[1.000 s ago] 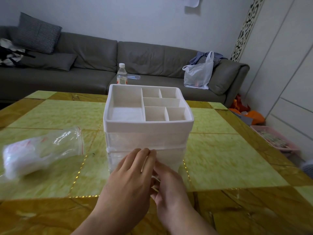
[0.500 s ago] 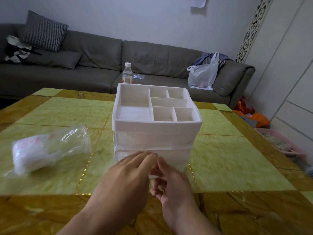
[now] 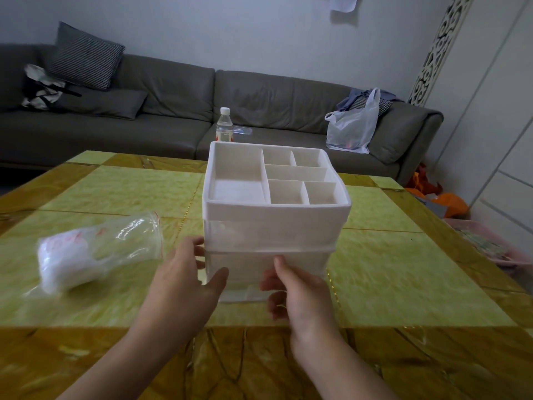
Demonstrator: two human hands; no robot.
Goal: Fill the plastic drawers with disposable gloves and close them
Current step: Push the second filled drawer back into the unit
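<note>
A white plastic organiser with a divided tray on top and two translucent drawers below (image 3: pixel 274 226) stands mid-surface on the green-and-gold marbled surface (image 3: pixel 403 269). The left hand (image 3: pixel 184 287) braces the organiser's near-left corner, fingers loosely spread against its side and thumb out toward the front, not curled round anything. The right hand (image 3: pixel 294 290) is at the lower drawer (image 3: pixel 259 272), thumb on its front and fingers curled underneath, apparently gripping its front edge; the drawer looks slightly drawn out, though blur makes that uncertain. To do this step well, I judge the left hand should hold the body firmly while the right pulls straight toward the near edge, so the light organiser does not slide or tip. The clear zip bag of white disposable gloves (image 3: pixel 86 255) lies to the left, just beside the left hand, sealed side toward the organiser. Red handwriting on the bag is too blurred to read.
</note>
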